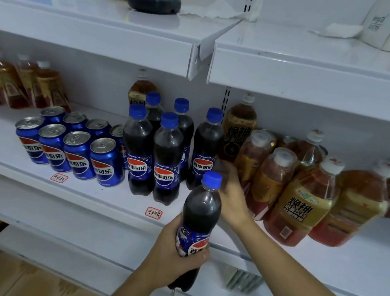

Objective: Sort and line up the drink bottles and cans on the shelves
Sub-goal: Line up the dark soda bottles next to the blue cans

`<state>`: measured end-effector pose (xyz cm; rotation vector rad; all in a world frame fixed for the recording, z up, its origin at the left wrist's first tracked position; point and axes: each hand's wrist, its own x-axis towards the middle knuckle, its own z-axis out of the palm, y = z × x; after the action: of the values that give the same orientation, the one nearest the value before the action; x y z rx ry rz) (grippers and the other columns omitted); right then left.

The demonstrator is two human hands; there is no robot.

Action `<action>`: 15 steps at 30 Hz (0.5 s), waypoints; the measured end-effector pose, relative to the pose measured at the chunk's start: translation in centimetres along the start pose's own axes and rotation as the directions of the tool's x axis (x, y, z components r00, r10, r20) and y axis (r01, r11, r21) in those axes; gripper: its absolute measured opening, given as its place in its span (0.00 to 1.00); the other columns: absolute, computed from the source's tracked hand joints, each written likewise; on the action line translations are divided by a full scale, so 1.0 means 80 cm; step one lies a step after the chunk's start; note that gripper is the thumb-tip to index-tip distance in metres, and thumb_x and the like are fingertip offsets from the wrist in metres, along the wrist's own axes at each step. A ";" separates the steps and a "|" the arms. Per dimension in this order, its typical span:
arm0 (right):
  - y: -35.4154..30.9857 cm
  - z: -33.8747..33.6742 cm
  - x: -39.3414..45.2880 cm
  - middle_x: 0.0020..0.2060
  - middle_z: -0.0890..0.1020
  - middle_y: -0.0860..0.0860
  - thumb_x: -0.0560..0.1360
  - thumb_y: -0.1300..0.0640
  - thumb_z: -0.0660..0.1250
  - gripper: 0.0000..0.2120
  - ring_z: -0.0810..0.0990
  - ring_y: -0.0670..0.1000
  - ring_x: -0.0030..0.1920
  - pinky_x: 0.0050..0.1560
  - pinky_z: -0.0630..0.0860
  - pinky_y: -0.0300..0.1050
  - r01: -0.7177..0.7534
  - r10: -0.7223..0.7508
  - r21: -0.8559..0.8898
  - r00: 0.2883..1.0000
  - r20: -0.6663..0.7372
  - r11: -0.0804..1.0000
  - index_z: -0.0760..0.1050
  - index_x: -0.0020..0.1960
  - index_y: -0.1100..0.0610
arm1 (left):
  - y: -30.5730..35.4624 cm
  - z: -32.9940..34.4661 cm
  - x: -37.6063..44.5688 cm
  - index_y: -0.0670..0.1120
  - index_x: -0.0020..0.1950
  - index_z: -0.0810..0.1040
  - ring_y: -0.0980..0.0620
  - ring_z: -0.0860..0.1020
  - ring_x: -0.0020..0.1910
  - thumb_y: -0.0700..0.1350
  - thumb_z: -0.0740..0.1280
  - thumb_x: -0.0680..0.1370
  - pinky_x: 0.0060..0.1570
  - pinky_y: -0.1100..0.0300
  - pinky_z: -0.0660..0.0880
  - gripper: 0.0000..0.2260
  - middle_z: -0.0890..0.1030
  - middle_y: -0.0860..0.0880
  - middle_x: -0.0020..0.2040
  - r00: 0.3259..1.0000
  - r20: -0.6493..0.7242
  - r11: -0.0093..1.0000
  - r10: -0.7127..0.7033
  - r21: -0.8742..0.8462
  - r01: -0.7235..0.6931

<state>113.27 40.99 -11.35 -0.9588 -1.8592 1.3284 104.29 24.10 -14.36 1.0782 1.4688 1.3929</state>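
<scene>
At the far left of the middle shelf point(3, 128), tea bottles point(10, 81) are being left leaning against the back wall — at least four, blurred. Next, nine Pepsi cans point(74, 143) are already lined up in two rows towards the front edge. Beside them, five Pepsi bottles point(164, 143) are standing upright in rows, so the cola section is judged nearly sorted. A sixth Pepsi bottle point(201, 211) is being gripped around its label by the left hand point(174, 252), held in front of the shelf edge, not yet placed. The right hand point(230, 190) is being reached in at the base of a dark energy-drink bottle point(237, 133); whether it is gripping cannot be told. To the right, orange energy-drink bottles point(306, 201) — about seven — are leaning in disorder.
</scene>
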 end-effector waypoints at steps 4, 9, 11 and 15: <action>-0.027 -0.014 -0.062 0.54 0.83 0.49 0.85 0.50 0.57 0.16 0.82 0.47 0.56 0.54 0.81 0.50 0.123 -0.116 0.140 0.992 -0.056 0.982 0.74 0.65 0.58 | 0.013 -0.004 0.016 0.48 0.62 0.76 0.46 0.84 0.54 0.49 0.79 0.65 0.54 0.54 0.82 0.28 0.85 0.48 0.52 1.000 -0.009 1.000 0.028 -0.005 -0.028; -0.086 -0.047 -0.068 0.60 0.82 0.53 0.80 0.58 0.67 0.20 0.81 0.52 0.62 0.59 0.78 0.43 0.267 -0.298 0.170 0.935 0.192 0.949 0.71 0.70 0.62 | 0.054 -0.001 0.047 0.47 0.59 0.78 0.45 0.85 0.52 0.49 0.77 0.67 0.55 0.52 0.81 0.22 0.86 0.46 0.50 0.986 0.054 0.987 0.156 0.036 -0.158; -0.098 -0.059 -0.061 0.60 0.82 0.54 0.77 0.59 0.71 0.23 0.81 0.53 0.62 0.59 0.78 0.45 0.325 -0.342 0.119 0.925 0.169 0.938 0.72 0.69 0.61 | 0.067 0.001 0.056 0.46 0.59 0.78 0.47 0.85 0.52 0.48 0.76 0.69 0.56 0.56 0.80 0.20 0.86 0.47 0.51 0.976 0.095 0.978 0.197 0.053 -0.203; -0.099 -0.059 -0.054 0.60 0.82 0.46 0.72 0.54 0.76 0.28 0.81 0.47 0.61 0.59 0.79 0.43 0.414 -0.408 -0.071 0.909 0.086 0.907 0.72 0.69 0.56 | 0.061 0.004 0.060 0.50 0.67 0.74 0.53 0.81 0.61 0.43 0.76 0.76 0.63 0.58 0.77 0.22 0.84 0.54 0.59 0.971 0.064 0.967 0.229 0.103 -0.234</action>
<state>117.96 37.83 -2.84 -0.5210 -2.0463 1.0382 103.37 28.87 -9.56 1.3821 1.4308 1.4452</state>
